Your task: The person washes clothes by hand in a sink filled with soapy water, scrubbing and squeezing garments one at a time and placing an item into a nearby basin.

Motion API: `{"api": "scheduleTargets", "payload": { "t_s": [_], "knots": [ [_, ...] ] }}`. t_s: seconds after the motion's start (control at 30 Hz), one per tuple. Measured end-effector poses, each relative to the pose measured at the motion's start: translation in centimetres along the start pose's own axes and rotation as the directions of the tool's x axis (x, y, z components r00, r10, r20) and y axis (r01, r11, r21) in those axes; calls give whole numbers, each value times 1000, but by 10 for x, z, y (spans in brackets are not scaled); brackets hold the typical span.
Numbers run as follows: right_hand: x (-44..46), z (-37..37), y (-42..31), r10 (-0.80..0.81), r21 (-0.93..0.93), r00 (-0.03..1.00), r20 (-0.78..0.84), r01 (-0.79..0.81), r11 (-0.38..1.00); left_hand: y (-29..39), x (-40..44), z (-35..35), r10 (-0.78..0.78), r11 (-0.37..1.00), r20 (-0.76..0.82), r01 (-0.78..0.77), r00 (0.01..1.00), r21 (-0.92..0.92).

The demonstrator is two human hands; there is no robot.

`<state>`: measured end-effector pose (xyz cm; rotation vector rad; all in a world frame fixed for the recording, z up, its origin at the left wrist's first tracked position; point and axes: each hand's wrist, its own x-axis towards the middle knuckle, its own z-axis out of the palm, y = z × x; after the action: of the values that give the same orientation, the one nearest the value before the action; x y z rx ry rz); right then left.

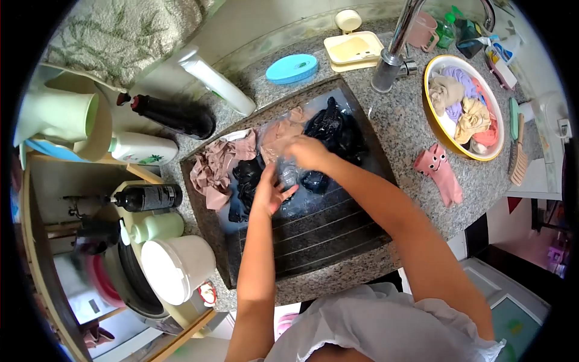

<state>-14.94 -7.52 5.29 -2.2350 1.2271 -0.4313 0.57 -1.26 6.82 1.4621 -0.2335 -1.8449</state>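
My left hand (271, 192) is over the soapy water in the dark stone washing basin (283, 241), its thumb and some fingers apart. My right hand (309, 153), slightly blurred, is curled closed just above it; what it grips is hidden. Between the hands shows a wet grey-blue patch, perhaps cloth or suds. Pale pink wet cloth (280, 136) lies beyond the hands. A black wet garment (335, 130) is to the right, with another dark cloth (244, 184) to the left. A dusty-pink garment (223, 166) rests against the basin's left side.
A yellow-rimmed basin (429, 111) of clothes stands right of the tap (384, 72). Pink socks (443, 175) with cartoon eyes lie on the counter, near a brush (517, 157). Bottles and a white bucket (175, 271) line the left side. A blue oval dish (292, 69) sits behind.
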Motion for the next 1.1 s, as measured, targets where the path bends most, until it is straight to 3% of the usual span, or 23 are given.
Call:
{"api": "scheduleTargets", "payload": {
  "t_s": [0.03, 0.07, 0.1, 0.2, 0.23, 0.27, 0.3, 0.33, 0.4, 0.43, 0.57, 0.67, 0.73, 0.77, 0.8, 0.83, 0.87, 0.9, 0.93, 1.0, 1.03, 1.07, 1.1],
  "knots": [
    [-4, -5, -19, -215, 38, 962, -166, 224, 974, 6, -10, 4, -43, 980, 97, 61, 994, -188],
    [-11, -30, -55, -271, 125, 961, -50, 276, 953, 7, -3, -9, -41, 966, 336, 123, 941, -227],
    [-21, -35, -80, -409, 211, 891, -199, 446, 870, 0, 4, -9, -45, 964, 337, 129, 941, -231],
    [-49, -28, -139, -602, 154, 712, -362, 682, 715, -9, 21, 2, 254, 967, 295, -250, 921, -51],
    [-53, -17, -144, -605, 168, 704, -372, 692, 702, 5, 22, 5, 82, 968, 551, 66, 830, -244],
    [-54, -3, -143, -607, 186, 697, -382, 701, 688, 21, 22, 4, -10, 854, 779, 411, 627, -319],
    [-50, 5, -133, -587, 113, 683, -435, 688, 717, 19, 28, -1, -13, 849, 764, 411, 645, -332],
    [-43, 14, -119, -569, 42, 663, -486, 668, 743, 9, 26, -11, 113, 956, 523, 51, 845, -289],
    [-30, 11, -92, -477, -93, 666, -573, 526, 845, 1, 14, -3, 124, 949, 471, 35, 873, -314],
    [-26, 8, -78, -383, -79, 748, -542, 409, 909, -5, 5, 5, 124, 942, 419, 26, 899, -335],
    [-9, 2, -21, -129, 23, 815, -565, 172, 985, -16, -18, 30, 114, 916, 221, -16, 968, -401],
    [-24, -21, 3, -163, -78, 853, -495, 143, 987, -12, -19, 6, 96, 937, 208, -17, 973, -348],
    [-32, -21, 12, -125, -119, 908, -401, 83, 989, -10, -16, -7, 95, 995, 5, -95, 995, -32],
    [-35, -18, 16, -71, -163, 948, -309, 21, 986, -8, -27, 3, 218, 968, -50, -210, 975, 136],
    [-38, -10, 17, -71, -163, 949, -307, 21, 986, -10, -30, 6, 311, 902, -66, -273, 948, 333],
    [-42, 2, 17, -165, -253, 943, -288, 91, 963, -27, -2, -13, 546, 578, 34, -406, 837, 708],
    [-46, 14, 16, -257, -339, 930, -264, 160, 927, -44, 25, -33, 681, 102, 233, -405, 695, 909],
    [-52, 26, 18, -247, -316, 957, -152, 190, 930, -48, 24, -26, 618, 22, 281, -374, 734, 927],
    [-53, 33, 27, -249, -312, 957, -152, 192, 930, -49, 26, -24, 567, -99, 325, -329, 757, 939],
    [-48, 52, 49, -113, -182, 985, -128, 89, 979, -39, 33, -20, 367, -130, 198, -161, 909, 978],
    [-30, 106, 86, 112, -63, 951, -287, -135, 989, -31, 34, -18, 369, -135, 200, -160, 908, 978],
    [-18, 91, 81, 110, -63, 949, -294, -134, 989, -21, 35, -16, 261, 220, 72, -132, 963, 966],
    [-7, 62, 63, 198, -118, 978, -64, -205, 972, -13, 34, -14, 108, 543, -11, -50, 994, 838]
  ]
}}
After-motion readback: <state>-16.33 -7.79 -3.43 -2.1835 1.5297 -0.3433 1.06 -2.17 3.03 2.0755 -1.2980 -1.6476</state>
